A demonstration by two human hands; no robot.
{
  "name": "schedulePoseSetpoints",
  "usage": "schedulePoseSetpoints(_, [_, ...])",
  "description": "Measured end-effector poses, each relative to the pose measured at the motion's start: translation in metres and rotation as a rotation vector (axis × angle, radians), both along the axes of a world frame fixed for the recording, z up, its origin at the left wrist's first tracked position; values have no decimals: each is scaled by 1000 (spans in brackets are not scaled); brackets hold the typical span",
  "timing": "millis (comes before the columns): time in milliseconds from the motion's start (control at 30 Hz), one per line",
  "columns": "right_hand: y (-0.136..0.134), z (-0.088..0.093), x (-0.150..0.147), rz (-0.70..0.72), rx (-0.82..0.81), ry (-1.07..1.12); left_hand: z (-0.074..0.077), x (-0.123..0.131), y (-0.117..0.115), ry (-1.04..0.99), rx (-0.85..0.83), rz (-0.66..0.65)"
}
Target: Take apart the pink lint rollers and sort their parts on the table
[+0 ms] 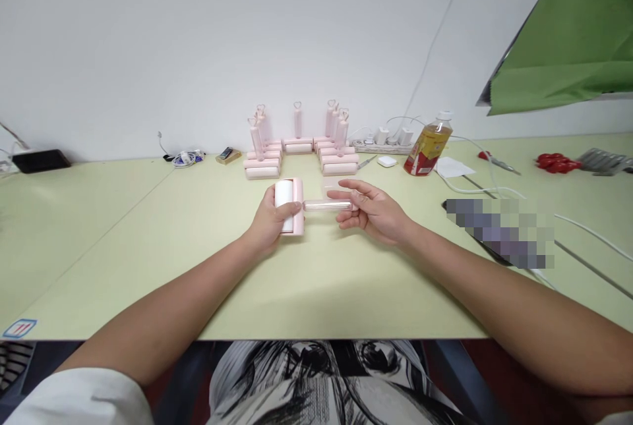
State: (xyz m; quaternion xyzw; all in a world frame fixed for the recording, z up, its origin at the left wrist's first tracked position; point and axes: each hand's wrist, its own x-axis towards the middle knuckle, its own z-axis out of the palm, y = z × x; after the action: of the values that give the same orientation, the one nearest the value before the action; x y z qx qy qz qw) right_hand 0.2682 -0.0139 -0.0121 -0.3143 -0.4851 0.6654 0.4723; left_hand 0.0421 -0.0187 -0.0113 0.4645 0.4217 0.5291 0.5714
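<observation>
A pale pink lint roller (297,219) with a white roll and a clear handle lies sideways above the table. My left hand (271,222) is wrapped round its head, the thumb lying across the pink case. At the far end of the clear handle (326,205), my right hand (373,211) holds it loosely between thumb and fingers, some fingers spread. The hand hides the tip of the handle. Beyond my hands, several more pink lint rollers (262,169) rest on their heads with handles upright, in rows at left and right and one (298,144) in the middle.
On the right stand a drink bottle (428,145), a power strip (383,147) with plugs and a white square box (386,161). Cables, a screwdriver (499,161) and a blurred-out object (499,234) lie further right. A black phone-like device (42,160) is far left.
</observation>
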Motion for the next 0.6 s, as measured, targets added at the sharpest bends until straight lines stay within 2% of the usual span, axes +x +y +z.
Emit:
schedulePoseSetpoints(200, [0,-5,-6,-65,-60,-23,-1,-1,1,50,-17,3])
schedulePoseSetpoints(467, [-3,-13,-10,-80,-106,-46,0,0,0,150,2,18])
schedulePoseSetpoints(600, [-3,-16,-15,-134,-136,-4,1,1,0,129,0,18])
